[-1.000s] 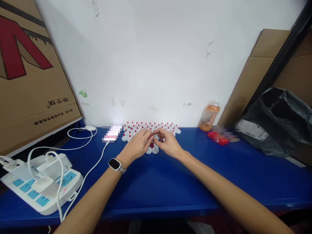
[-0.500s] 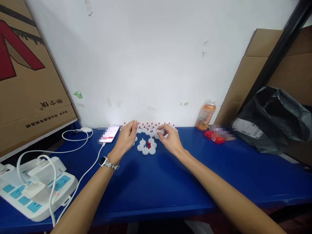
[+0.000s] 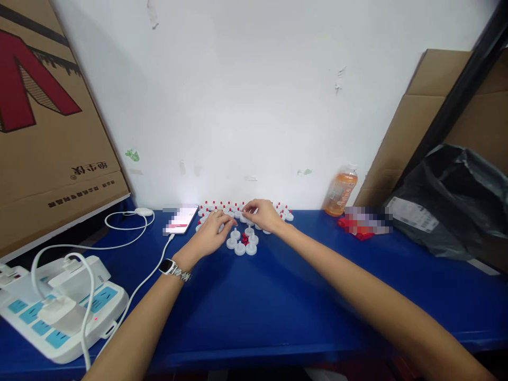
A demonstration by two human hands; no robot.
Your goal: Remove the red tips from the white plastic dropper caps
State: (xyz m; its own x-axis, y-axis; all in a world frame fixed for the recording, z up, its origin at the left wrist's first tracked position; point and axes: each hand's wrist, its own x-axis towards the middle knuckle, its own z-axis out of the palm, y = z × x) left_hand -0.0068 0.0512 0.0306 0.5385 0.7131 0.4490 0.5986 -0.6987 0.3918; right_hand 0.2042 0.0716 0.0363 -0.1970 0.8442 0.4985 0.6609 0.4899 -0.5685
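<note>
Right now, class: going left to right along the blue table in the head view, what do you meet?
Power strip → phone → white caps with red tips → orange drink bottle → black plastic bag.

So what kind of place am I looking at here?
Probably a makeshift assembly bench in a storeroom: rows of small white caps on a blue table, cardboard cartons leaning on the wall, a black bag.
</note>
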